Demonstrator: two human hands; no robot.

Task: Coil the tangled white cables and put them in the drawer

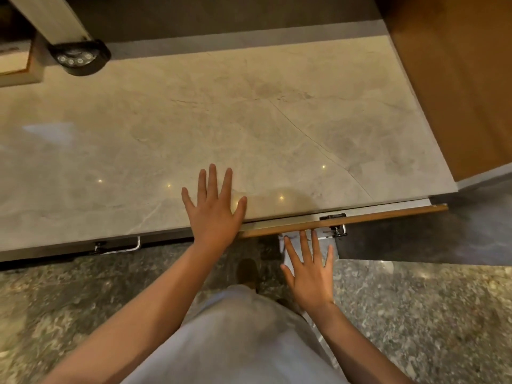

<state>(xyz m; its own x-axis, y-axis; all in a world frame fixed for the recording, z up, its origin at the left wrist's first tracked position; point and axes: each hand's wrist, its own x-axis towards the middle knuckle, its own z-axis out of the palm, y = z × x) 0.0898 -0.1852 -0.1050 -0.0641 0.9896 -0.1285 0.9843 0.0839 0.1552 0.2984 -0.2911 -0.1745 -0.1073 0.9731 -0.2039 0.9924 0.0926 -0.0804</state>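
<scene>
My left hand lies flat with spread fingers on the front edge of the marble countertop. My right hand is held open, fingers straight, just below the wooden drawer front. The drawer stands only slightly out from under the counter, with a metal handle on its face. No white cables show anywhere in view; the inside of the drawer is hidden.
A black round device sits at the counter's back left, beside a pale upright panel. A wooden cabinet side rises at right. Another drawer handle is lower left. Speckled stone floor lies below.
</scene>
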